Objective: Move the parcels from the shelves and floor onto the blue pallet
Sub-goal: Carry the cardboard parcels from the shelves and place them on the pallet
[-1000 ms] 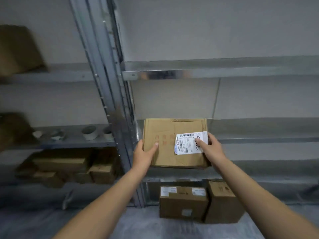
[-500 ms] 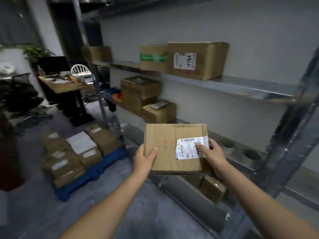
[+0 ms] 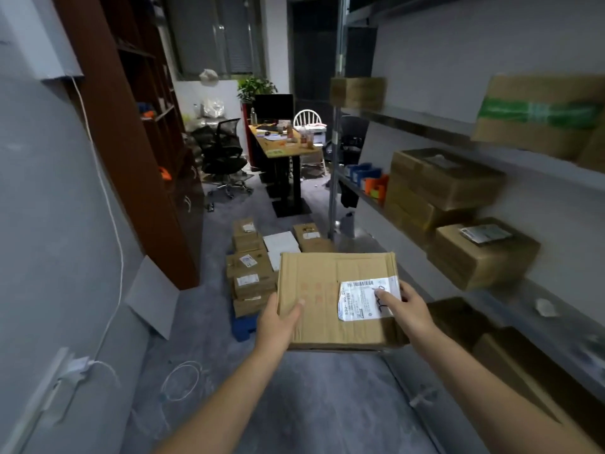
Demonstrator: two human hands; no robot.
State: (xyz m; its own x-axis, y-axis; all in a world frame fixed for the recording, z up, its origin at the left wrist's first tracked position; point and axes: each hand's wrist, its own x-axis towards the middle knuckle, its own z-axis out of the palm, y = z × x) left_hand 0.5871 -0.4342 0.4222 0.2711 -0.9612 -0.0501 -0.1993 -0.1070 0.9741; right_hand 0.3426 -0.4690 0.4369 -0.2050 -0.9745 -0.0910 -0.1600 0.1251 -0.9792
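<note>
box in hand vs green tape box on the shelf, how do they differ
The held box is in the air; the green tape box sits on a shelf. The held box bears a white label; the green tape box a green band. Both are brown cardboard.

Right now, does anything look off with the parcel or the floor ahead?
The carried parcel is creased across its top, and its white label is wrinkled with a ragged left edge. A loose white cable lies looped on the floor, left of the way to the blue pallet.
</note>
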